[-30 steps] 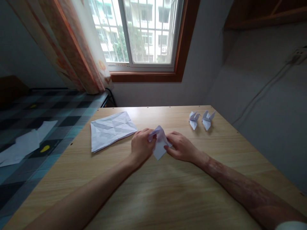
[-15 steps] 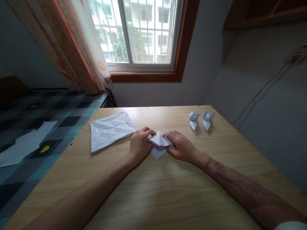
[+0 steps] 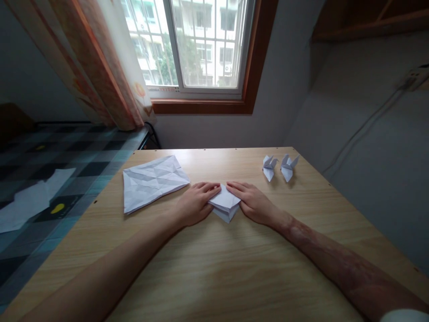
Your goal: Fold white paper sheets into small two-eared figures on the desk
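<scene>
A small folded white paper piece (image 3: 225, 205) lies flat on the wooden table (image 3: 234, 268), near its middle. My left hand (image 3: 195, 203) lies on the paper's left edge with its fingers stretched out and pressing down. My right hand (image 3: 252, 202) presses the paper's right edge the same way, fingers flat. The two hands' fingertips nearly meet over the paper's top corner.
A creased, unfolded white sheet (image 3: 152, 181) lies to the left of my hands. Two finished folded paper figures (image 3: 279, 166) stand at the table's far right. A checked bed cover with white papers (image 3: 30, 201) lies left of the table. A window (image 3: 194, 44) is behind.
The paper's raised upper flap has been folded down flat onto the table. Both hands went from pinching the paper to lying flat on its edges.
</scene>
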`<act>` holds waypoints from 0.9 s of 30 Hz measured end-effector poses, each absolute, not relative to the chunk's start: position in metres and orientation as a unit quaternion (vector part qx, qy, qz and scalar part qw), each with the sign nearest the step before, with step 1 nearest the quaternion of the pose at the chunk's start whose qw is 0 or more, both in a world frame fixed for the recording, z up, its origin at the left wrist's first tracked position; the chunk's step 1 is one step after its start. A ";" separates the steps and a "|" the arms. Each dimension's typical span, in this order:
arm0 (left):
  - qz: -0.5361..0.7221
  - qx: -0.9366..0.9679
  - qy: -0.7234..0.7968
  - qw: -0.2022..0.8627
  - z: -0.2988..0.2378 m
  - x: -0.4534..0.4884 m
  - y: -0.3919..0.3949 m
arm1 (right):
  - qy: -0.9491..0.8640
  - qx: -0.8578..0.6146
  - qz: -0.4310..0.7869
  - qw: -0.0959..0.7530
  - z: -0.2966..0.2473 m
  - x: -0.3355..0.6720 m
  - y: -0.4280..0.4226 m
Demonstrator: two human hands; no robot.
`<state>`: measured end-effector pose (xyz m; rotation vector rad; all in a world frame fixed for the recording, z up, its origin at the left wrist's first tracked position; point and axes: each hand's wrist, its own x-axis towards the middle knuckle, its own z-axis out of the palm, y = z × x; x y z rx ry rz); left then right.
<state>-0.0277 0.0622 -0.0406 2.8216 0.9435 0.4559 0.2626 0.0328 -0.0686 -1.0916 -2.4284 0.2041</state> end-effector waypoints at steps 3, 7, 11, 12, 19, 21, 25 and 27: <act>0.125 0.949 0.278 0.078 -0.045 -0.032 0.063 | -0.897 -0.378 0.087 0.211 -0.068 0.265 0.030; 0.107 0.957 0.255 0.085 -0.046 -0.036 0.064 | -0.907 -0.369 0.107 0.171 -0.064 0.269 0.027; 0.089 0.957 0.259 0.092 -0.045 -0.035 0.064 | -0.911 -0.359 0.128 0.156 -0.062 0.271 0.029; 0.088 0.956 0.266 0.089 -0.045 -0.034 0.063 | -0.911 -0.360 0.127 0.158 -0.062 0.270 0.028; 0.091 0.939 0.326 0.058 -0.050 -0.018 0.047 | -0.891 -0.408 0.084 0.184 -0.070 0.262 0.024; 0.111 0.933 0.340 0.046 -0.048 -0.013 0.042 | -0.886 -0.412 0.077 0.197 -0.070 0.261 0.025; 0.160 0.931 0.326 0.028 -0.041 -0.008 0.038 | -0.884 -0.400 0.052 0.238 -0.065 0.262 0.029; 0.172 0.938 0.297 0.045 -0.039 -0.008 0.038 | -0.883 -0.387 0.042 0.261 -0.062 0.262 0.029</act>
